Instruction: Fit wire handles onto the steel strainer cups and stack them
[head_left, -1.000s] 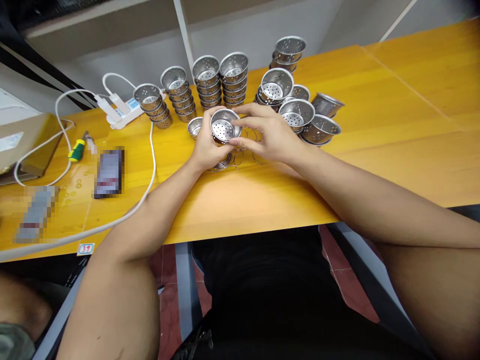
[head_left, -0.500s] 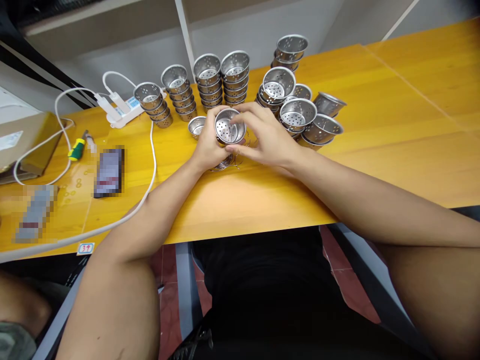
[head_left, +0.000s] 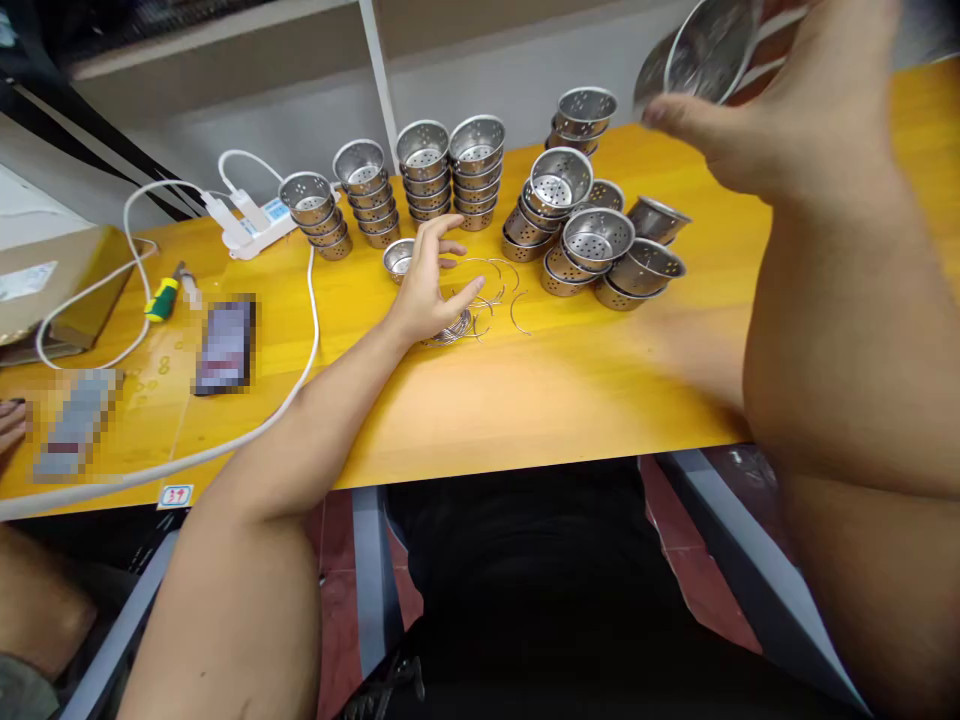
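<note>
My left hand is held over the table with its fingers apart and nothing in them. Beneath it lies a small heap of thin curved metal wires, with a few loose ones spread to the right. A small metal cup stands just behind that hand, partly hidden by it. High at the right, close to the camera, my right hand grips a metal strainer cup, its thumb along the near side. The cup is tilted, and the frame's top edge cuts it off.
Stacks of perforated cups line the back, with more cup stacks right of centre. At left are a power strip, a white cable, a screwdriver, two blurred-out phones and a box. Another person's hand shows at the left edge.
Both hands were together around a perforated cup above the wires. My right hand has since swung up and right with a cup; the left has let go and opened.
</note>
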